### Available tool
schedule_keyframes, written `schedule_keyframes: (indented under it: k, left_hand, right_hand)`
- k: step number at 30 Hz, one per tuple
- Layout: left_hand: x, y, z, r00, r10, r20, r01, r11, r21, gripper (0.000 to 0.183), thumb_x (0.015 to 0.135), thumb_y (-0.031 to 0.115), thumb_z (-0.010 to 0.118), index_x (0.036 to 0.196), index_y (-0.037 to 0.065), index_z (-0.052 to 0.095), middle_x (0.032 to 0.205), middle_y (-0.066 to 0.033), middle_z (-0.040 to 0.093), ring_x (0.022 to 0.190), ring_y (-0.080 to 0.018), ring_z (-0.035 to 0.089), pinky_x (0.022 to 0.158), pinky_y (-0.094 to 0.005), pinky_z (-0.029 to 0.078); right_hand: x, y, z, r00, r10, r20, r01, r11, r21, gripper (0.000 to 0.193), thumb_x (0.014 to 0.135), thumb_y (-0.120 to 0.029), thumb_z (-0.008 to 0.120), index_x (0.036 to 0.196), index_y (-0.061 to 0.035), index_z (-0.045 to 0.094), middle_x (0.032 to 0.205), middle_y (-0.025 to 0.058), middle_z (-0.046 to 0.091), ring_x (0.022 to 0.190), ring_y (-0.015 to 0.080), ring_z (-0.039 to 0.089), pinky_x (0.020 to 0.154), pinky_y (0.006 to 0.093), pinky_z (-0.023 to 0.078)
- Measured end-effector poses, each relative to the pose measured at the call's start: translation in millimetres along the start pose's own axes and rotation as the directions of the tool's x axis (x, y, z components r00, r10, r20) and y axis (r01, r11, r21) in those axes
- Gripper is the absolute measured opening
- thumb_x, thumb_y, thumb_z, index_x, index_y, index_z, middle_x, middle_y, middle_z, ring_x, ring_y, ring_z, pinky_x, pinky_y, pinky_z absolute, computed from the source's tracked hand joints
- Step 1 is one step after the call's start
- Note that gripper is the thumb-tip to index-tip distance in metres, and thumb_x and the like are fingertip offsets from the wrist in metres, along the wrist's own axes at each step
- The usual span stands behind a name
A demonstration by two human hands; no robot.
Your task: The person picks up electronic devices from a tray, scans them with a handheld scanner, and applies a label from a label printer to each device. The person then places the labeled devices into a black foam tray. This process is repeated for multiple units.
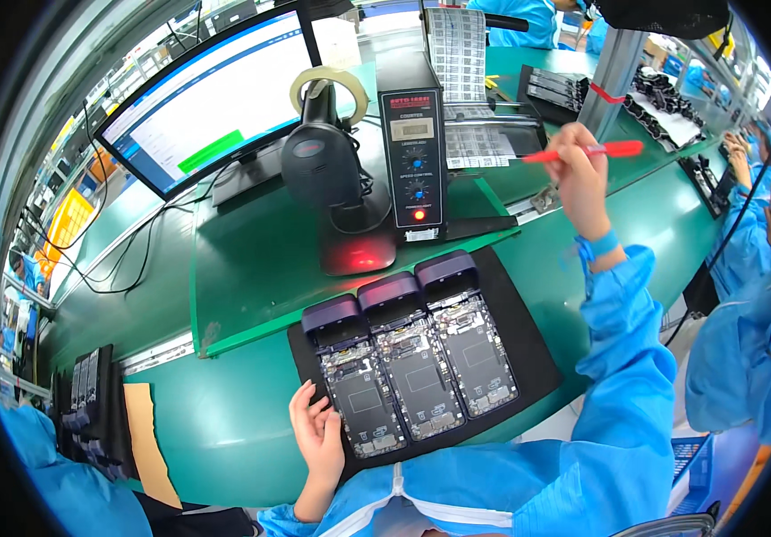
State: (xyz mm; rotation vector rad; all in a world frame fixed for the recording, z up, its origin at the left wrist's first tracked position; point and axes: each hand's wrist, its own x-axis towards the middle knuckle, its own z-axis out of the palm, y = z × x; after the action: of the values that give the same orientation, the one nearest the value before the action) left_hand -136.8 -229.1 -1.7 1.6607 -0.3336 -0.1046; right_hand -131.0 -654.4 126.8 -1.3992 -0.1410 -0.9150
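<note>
Three opened electronic units, phone-like with black batteries and bare circuit boards, lie side by side on a black mat (533, 353): a left unit (365, 407), a middle unit (421, 385) and a right unit (475, 358). Each has a dark purple raised part at its far end. My left hand (318, 430) rests at the near left edge of the left unit, its fingers loosely bent and apart, holding nothing visible. Raised above the bench to the right, my right hand (579, 174) grips a slim red pen-like tool (620, 149) near its middle. A blue band (598, 246) circles that wrist.
Beyond the units stand a barcode scanner (318, 166) on its stand, a label dispenser (412, 157) with a label strip (459, 54), and a monitor (215, 98). Black trays (90, 403) and brown cardboard (148, 438) lie left. Co-workers in blue sleeves (743, 349) sit right.
</note>
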Motion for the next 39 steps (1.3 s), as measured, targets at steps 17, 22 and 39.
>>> schedule_keyframes:
  k: [17, 22, 39]
  left_hand:
    - [3.6, 3.6, 2.5, 0.994, -0.083, -0.064, 0.081, 0.996, -0.031, 0.040, 0.078, -0.001, 0.046, 0.117, 0.000, 0.038, 0.128, -0.0120, 0.033, 0.095, -0.0161, 0.048, 0.082, -0.0271, 0.042]
    - [3.8, 1.1, 1.4, 0.994, -0.080, -0.069, 0.079, 0.997, -0.022, 0.040, 0.078, 0.000, 0.046, 0.117, 0.000, 0.038, 0.128, -0.0119, 0.034, 0.094, -0.0156, 0.048, 0.082, -0.0271, 0.042]
    - [4.2, 4.8, 0.7, 0.993, -0.106, -0.059, 0.104, 0.994, -0.042, 0.038, 0.080, 0.003, 0.048, 0.117, -0.001, 0.038, 0.128, -0.0107, 0.035, 0.093, -0.0140, 0.049, 0.081, -0.0259, 0.042]
  right_hand:
    - [10.1, 48.9, -3.3, 0.994, -0.109, -0.033, 0.092, 0.940, -0.327, 0.025, 0.082, -0.002, 0.051, 0.063, -0.0053, 0.035, 0.062, -0.0019, 0.039, 0.074, 0.0151, 0.061, 0.059, 0.0219, 0.042]
    - [11.9, 51.9, 0.8, 0.989, -0.143, -0.030, 0.122, 0.923, -0.365, 0.024, 0.083, -0.003, 0.051, 0.064, -0.0034, 0.037, 0.062, -0.0009, 0.040, 0.073, 0.0143, 0.060, 0.060, 0.0230, 0.043]
    - [8.9, 53.4, -5.7, 0.988, -0.137, 0.069, 0.154, 0.882, -0.445, 0.024, 0.081, -0.003, 0.052, 0.062, -0.0029, 0.038, 0.059, 0.0008, 0.042, 0.080, 0.0157, 0.060, 0.065, 0.0253, 0.043]
